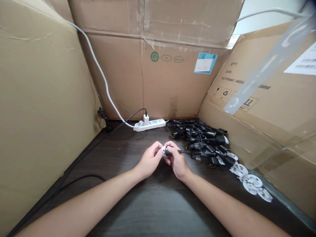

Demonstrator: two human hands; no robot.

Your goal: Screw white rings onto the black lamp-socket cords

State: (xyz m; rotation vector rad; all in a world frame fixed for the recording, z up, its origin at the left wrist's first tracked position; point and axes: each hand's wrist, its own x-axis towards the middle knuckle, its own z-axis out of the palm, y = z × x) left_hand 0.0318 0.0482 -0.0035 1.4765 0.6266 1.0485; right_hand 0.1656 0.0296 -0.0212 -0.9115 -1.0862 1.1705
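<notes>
Over the middle of the dark tabletop, my two hands meet at one small piece. My right hand is closed around a black cylindrical part, its thumb lying along the top. A thin black stem or cable runs right from this part toward the pile. At the part's left end sits a white round disc, which my left hand pinches between thumb and fingers. Whether the disc is fixed to the cylinder cannot be made out, because my fingers cover part of both.
Right of my hands lies a pile of black cylindrical parts with cables and yellow wires. Several loose white discs trail toward me. Behind stands a white power strip with a plugged-in charger. Cardboard boxes wall three sides.
</notes>
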